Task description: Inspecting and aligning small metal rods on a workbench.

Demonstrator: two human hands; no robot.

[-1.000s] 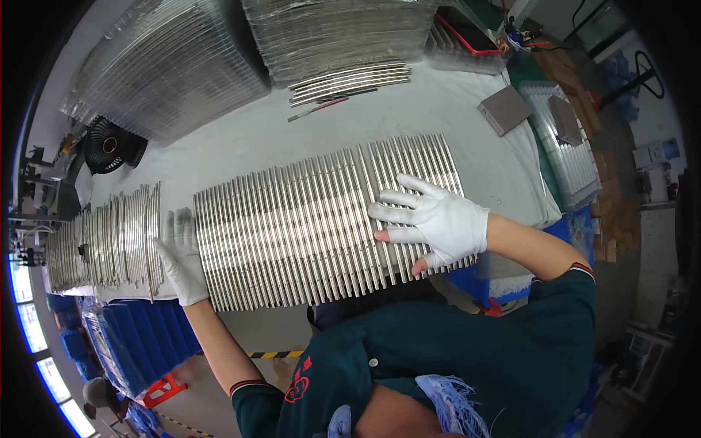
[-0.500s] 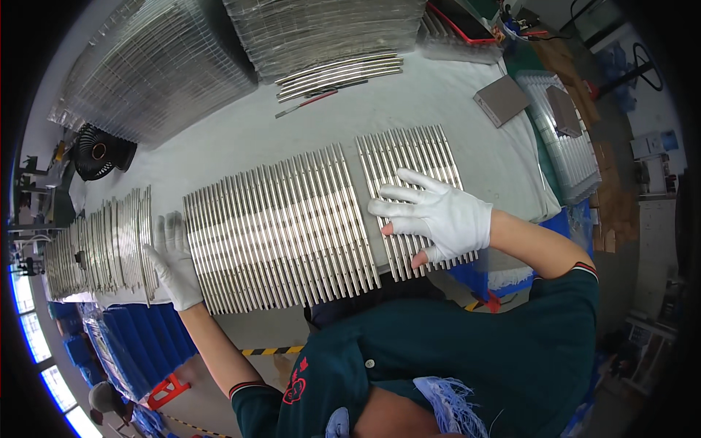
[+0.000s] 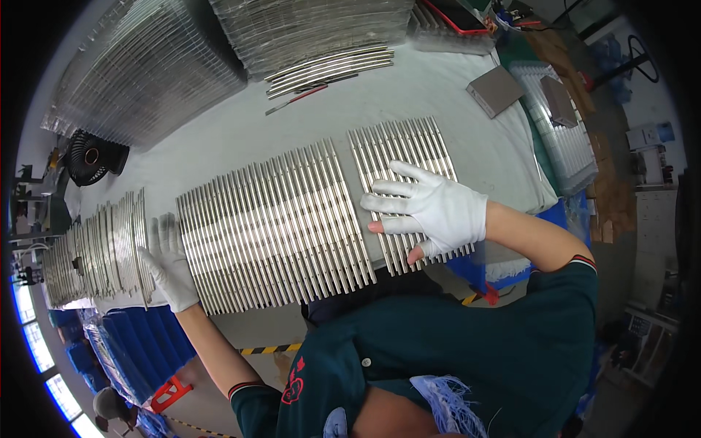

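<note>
Slim shiny metal rods lie side by side on a white cloth-covered table, in a wide middle group (image 3: pixel 274 226) and a narrower right group (image 3: pixel 398 142). My right hand (image 3: pixel 431 212), in a white glove with two bare fingertips, rests flat on the right group with fingers spread. Against the left edge of the middle group stands my gloved left hand (image 3: pixel 171 266), its fingers stretched out along the outermost rod. A third, less even group of rods (image 3: pixel 109 248) lies to the left of that hand. Neither hand grips anything.
Stacked clear plastic trays (image 3: pixel 314 33) stand along the back, with several loose rods (image 3: pixel 328 69) and a thin red-handled tool (image 3: pixel 296 100) before them. A black fan (image 3: pixel 95 157) sits far left. A grey-brown block (image 3: pixel 495 92) lies right, near a clear tray (image 3: pixel 566 139).
The whole view has shifted slightly, so table and rods appear a little further left and higher. Both hands keep nearly the same places on the rods.
</note>
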